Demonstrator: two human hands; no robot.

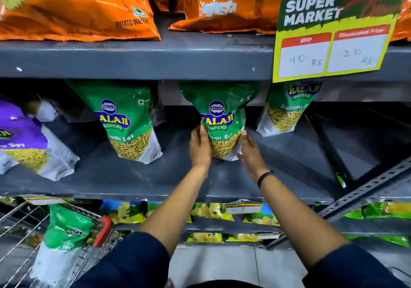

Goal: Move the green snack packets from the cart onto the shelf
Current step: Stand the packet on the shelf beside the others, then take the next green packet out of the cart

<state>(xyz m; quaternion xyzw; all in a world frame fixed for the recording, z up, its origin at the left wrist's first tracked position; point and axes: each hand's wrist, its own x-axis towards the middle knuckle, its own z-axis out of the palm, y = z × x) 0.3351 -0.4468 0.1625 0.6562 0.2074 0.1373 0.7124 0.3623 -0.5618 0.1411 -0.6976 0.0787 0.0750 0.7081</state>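
A green snack packet [220, 112] stands upright on the grey middle shelf [124, 176]. My left hand [200, 147] presses its left side and my right hand [250, 152] presses its right side, so both grip it. Another green packet [129, 118] stands to its left, and a third [287, 109] stands to its right, partly behind a price sign. One more green packet [66, 227] lies in the wire cart [20, 225] at the lower left.
A purple snack packet [24, 136] leans at the shelf's left end. Orange wafer bags [73, 9] fill the shelf above, with a yellow price sign [333, 41] hanging from it. A slotted metal upright [367, 190] runs at the right. Yellow-green packets [211, 212] fill the lower shelf.
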